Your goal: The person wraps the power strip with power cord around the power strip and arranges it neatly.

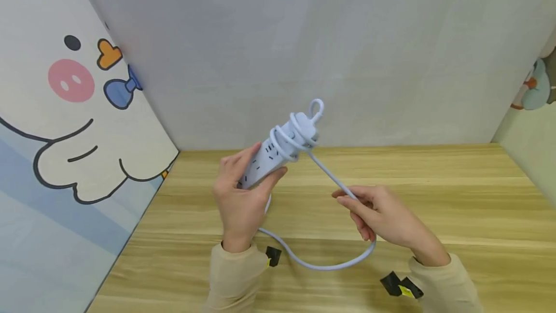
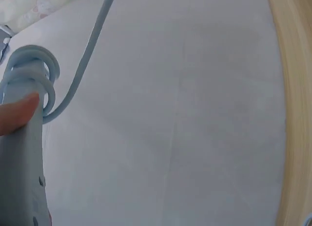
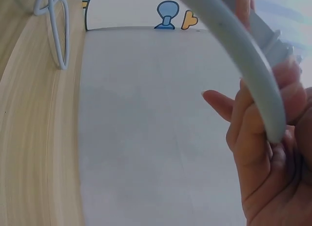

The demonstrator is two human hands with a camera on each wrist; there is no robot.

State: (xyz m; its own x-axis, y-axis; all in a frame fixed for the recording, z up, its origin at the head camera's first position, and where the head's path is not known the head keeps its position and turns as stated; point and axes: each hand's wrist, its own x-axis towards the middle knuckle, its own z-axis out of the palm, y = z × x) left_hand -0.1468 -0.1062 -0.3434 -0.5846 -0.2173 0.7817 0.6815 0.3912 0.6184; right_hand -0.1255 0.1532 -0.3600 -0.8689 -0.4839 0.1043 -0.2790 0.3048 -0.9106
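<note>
Over the table, the power strip is clasped in the half-closed left grip, a few cord loops are wound round its one o'clock end, and the loose cord left unwound is pinched in the right grip at four o'clock.

At six o'clock in the head view, a flat yellowish-brown tabletop with streaked wood grain. At twelve, a tall pale-grey, faintly creased backing sheet, down to the tabletop's far edge. From eight to ten, a white-and-light-blue printed panel bearing a black-outlined white cartoon character, complete with pink oval, orange heart shape and blue bow. At three, a pale-green side panel, with a cropped light-blue-and-brown cartoon print slightly above.
</note>
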